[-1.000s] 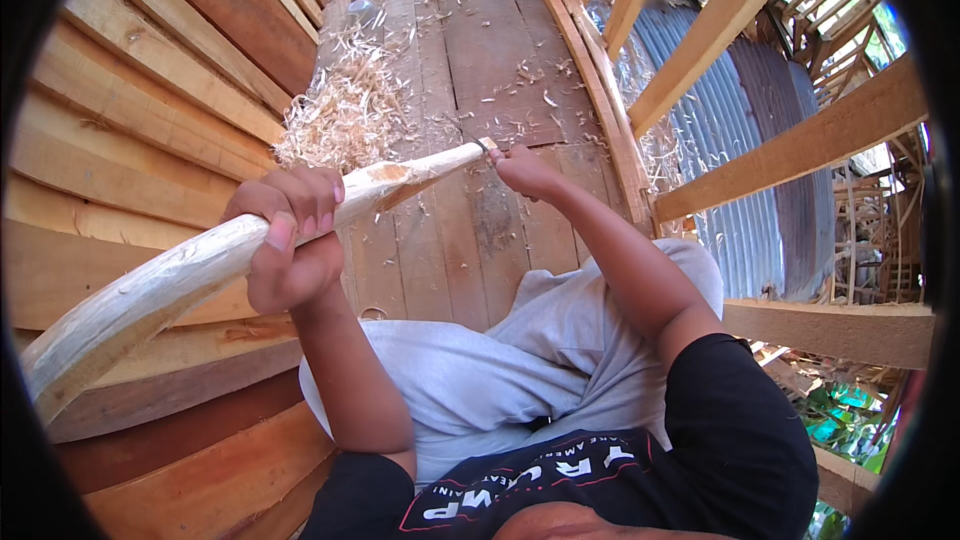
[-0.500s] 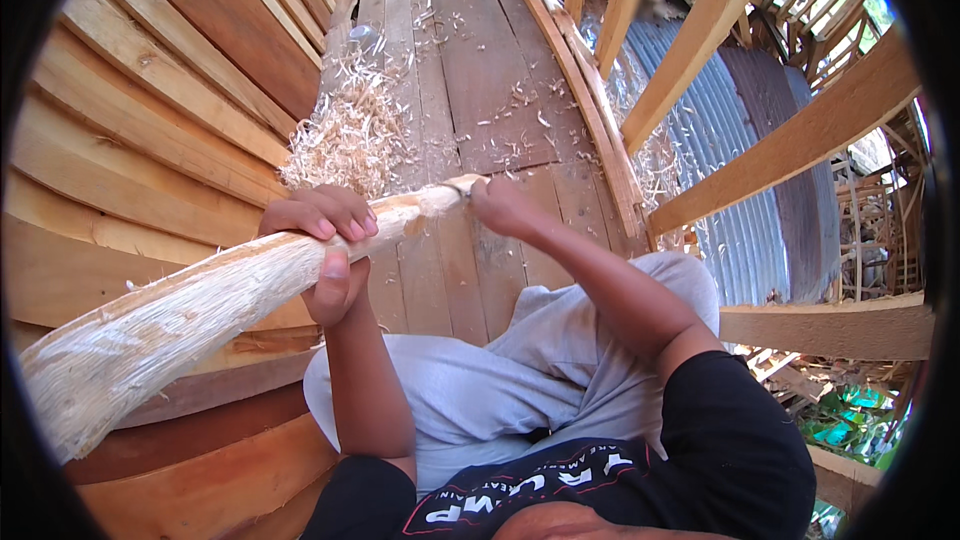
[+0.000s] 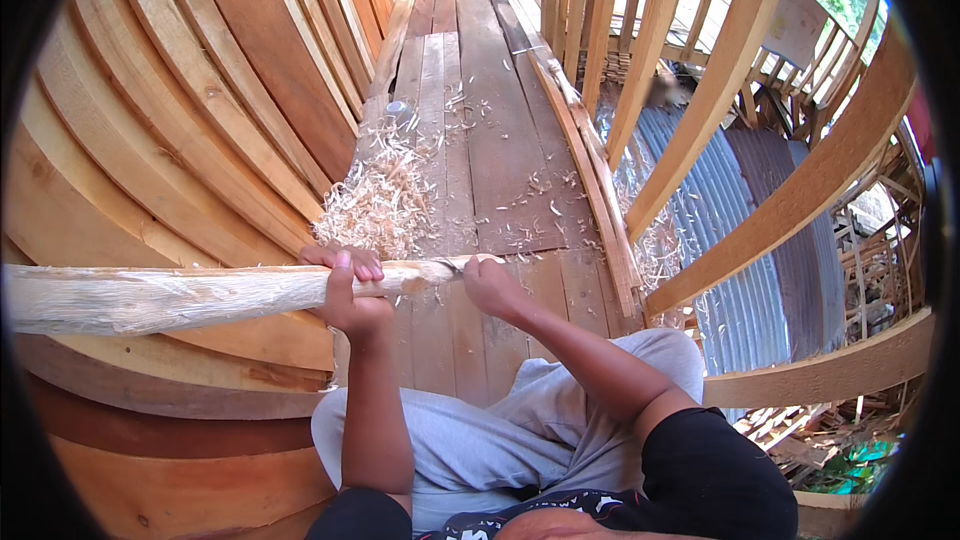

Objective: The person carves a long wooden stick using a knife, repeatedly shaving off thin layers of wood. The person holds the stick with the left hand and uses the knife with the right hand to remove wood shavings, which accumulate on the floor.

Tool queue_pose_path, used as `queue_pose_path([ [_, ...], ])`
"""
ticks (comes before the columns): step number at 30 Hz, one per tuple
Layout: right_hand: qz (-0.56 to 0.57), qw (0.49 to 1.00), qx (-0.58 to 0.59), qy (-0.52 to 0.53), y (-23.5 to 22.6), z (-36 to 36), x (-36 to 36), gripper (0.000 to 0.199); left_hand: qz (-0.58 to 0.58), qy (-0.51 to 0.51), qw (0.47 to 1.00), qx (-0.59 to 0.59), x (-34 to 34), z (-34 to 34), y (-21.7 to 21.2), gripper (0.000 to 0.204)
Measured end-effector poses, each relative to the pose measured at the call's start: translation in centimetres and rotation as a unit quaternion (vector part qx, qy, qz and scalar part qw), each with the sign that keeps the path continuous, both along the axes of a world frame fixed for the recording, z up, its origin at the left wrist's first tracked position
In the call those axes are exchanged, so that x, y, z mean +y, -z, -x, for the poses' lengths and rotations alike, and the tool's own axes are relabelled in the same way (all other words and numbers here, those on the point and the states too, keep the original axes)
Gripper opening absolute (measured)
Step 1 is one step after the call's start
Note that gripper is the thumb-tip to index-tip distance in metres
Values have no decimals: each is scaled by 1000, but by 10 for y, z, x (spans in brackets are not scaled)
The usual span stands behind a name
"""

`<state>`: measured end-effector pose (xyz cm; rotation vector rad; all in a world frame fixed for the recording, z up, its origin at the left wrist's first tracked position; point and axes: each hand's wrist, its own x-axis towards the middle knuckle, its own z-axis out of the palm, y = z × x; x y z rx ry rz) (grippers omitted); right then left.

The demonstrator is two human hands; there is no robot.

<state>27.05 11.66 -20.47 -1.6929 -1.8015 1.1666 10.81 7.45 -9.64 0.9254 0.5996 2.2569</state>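
Note:
A long, pale, peeled wooden pole (image 3: 200, 297) lies almost level across the view, from the left rim to a narrower end in front of me. My left hand (image 3: 350, 287) is wrapped round it near that end, thumb on the near side. Closed at the pole's tip is my right hand (image 3: 491, 287). A thin dark knife blade (image 3: 452, 265) shows between this fist and the wood, lying against the pole. The fist hides the knife's handle.
Curled wood shavings (image 3: 378, 202) are heaped on the plank floor (image 3: 510, 155) ahead, with a small clear container (image 3: 399, 112) beyond. Upright boards (image 3: 215, 70) line the left. To the right stand wooden posts (image 3: 690, 105), with corrugated metal sheeting (image 3: 715, 215) below. My grey-trousered legs (image 3: 480, 445) are folded beneath my arms.
The view has tilted up, showing more floor ahead. The pole has swung from a slant to nearly level. Both hands keep their hold, the right still at the tip.

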Motion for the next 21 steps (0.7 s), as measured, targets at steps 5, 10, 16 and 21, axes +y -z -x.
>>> queue_pose_path([
  [5, -11, 998, -64, 14, 86, -55, 22, 55, 17, -13, 999, -30, 3, -1, 0, 14],
  [10, -26, 998, -65, -7, 59, -32, 14, 53, 32, -40, 999, -15, -2, -12, -3, 12],
  [16, -96, 987, -124, -45, 85, -50, 32, 44, 65, -72, 994, -48, -1, -15, -9, 10],
  [21, 41, 988, -114, -92, 44, -41, 23, 43, 65, -102, 992, -17, -3, -6, -9, 9],
])
